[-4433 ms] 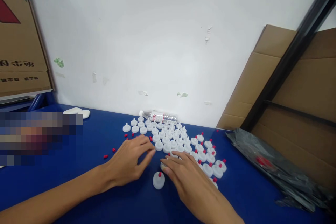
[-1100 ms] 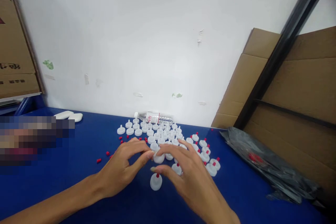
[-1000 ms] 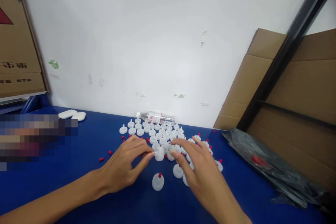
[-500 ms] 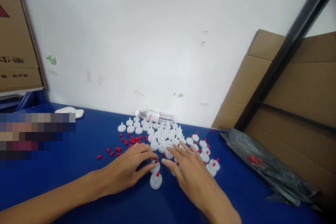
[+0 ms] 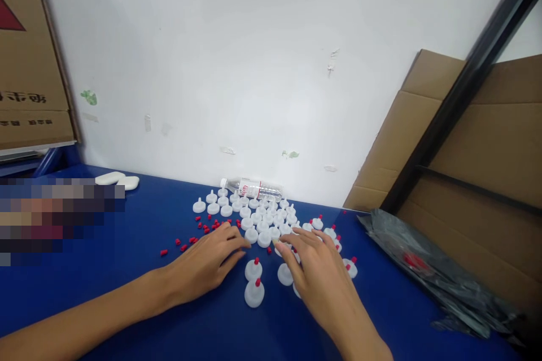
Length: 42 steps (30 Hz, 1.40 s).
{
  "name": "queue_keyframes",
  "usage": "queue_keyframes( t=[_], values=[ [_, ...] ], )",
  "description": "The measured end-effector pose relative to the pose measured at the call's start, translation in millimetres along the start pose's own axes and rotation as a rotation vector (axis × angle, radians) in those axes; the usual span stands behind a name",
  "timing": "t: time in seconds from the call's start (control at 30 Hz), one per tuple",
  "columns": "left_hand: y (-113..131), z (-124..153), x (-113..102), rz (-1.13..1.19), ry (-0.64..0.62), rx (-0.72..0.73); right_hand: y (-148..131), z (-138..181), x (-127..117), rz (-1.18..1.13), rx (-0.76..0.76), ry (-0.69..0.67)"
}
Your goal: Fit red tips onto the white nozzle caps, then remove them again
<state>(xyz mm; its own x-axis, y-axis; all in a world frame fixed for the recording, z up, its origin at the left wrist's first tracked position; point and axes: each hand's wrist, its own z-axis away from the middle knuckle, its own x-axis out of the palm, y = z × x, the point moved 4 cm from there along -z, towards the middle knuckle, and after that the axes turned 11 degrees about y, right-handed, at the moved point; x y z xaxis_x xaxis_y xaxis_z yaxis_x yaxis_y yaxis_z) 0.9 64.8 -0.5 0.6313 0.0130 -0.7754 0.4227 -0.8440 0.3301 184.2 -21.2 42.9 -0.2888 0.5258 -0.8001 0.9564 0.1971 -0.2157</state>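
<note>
Several white plastic caps [image 5: 263, 219] stand in a cluster on the blue table [image 5: 127, 293]. Small red plugs [image 5: 204, 229] lie scattered to their left. Two caps with red plugs fitted, one [image 5: 253, 269] behind the other [image 5: 254, 292], stand apart between my hands. More plugged caps [image 5: 350, 267] sit on the cluster's right side. My left hand [image 5: 207, 262] lies flat with fingers stretched toward the cluster's near edge, beside the red plugs. My right hand [image 5: 315, 271] hovers with spread fingers over the caps, its fingertips at a white cap [image 5: 282, 246].
A clear water bottle [image 5: 253, 187] lies by the white wall behind the caps. A crumpled black plastic bag [image 5: 427, 271] lies on the right, in front of leaning cardboard [image 5: 478, 141] and a black bar. Two white oval objects [image 5: 118, 180] sit at the far left.
My left hand let go of a second plugged cap, which now stands behind the first. Both hands have moved forward to the cluster's near edge.
</note>
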Motion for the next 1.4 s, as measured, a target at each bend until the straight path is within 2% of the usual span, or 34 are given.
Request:
queue_keyframes(
  t=[0.1,0.33,0.53,0.73,0.9,1.4],
  values=[
    [7.1,2.7,3.0,0.045,-0.054,0.022,-0.3,0.1,0.4,0.001,0.006,0.013],
    [10.9,3.0,1.5,0.094,-0.095,0.046,6.6,11.1,19.6,0.084,0.058,-0.231],
    [10.1,4.4,3.2,0.12,-0.058,0.061,2.2,13.0,16.5,-0.004,0.01,-0.181],
    [5.4,3.8,5.5,0.131,-0.029,-0.014,-11.0,14.4,7.7,-0.198,-0.059,-0.147],
    [0.8,4.1,7.0,0.087,-0.02,-0.053,-12.9,12.3,5.9,-0.196,-0.059,-0.132],
    [3.1,2.5,7.7,-0.009,-0.109,0.022,-8.5,20.2,15.8,-0.142,0.018,-0.324]
  ],
)
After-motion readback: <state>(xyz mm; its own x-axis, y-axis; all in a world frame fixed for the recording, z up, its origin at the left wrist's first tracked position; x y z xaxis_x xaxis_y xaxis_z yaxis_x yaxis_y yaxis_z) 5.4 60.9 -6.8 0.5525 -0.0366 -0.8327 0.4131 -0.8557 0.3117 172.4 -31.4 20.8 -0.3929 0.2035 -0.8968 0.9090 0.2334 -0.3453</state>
